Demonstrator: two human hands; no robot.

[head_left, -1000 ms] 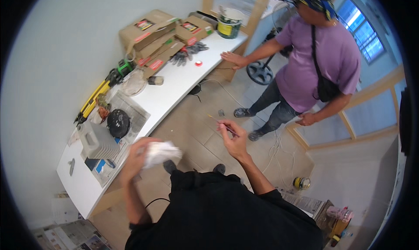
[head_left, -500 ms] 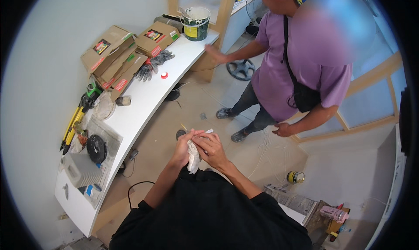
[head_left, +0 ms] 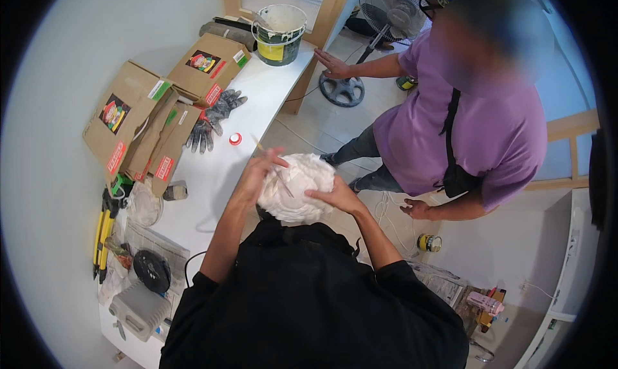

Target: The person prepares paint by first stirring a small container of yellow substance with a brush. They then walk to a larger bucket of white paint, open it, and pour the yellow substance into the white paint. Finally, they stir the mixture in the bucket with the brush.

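Note:
In front of my body I hold a spread, crumpled white cloth [head_left: 293, 179]. My left hand [head_left: 262, 169] grips a thin paintbrush [head_left: 283, 183] at the cloth's left side; the brush's pale tip points up toward the counter and its handle lies across the cloth. My right hand [head_left: 336, 195] holds the cloth's right side, thumb on top. On the white counter [head_left: 232, 172] to my left are dark work gloves [head_left: 222, 108], a small red-and-white cap [head_left: 235, 139] and a used wide brush [head_left: 175, 192].
Cardboard boxes [head_left: 129, 118], a paint bucket [head_left: 279, 47], a yellow tripod [head_left: 101, 240] and a jerrycan [head_left: 138, 308] sit on the counter. A person in purple [head_left: 463, 137] stands close on my right, one hand [head_left: 331, 63] by the counter's far end. Cables [head_left: 393, 221] and a can [head_left: 429, 243] lie on the floor.
The cloth has gone from bunched between my hands to spread out. The brush, first in my right hand, is now in my left. My view has moved nearer the counter.

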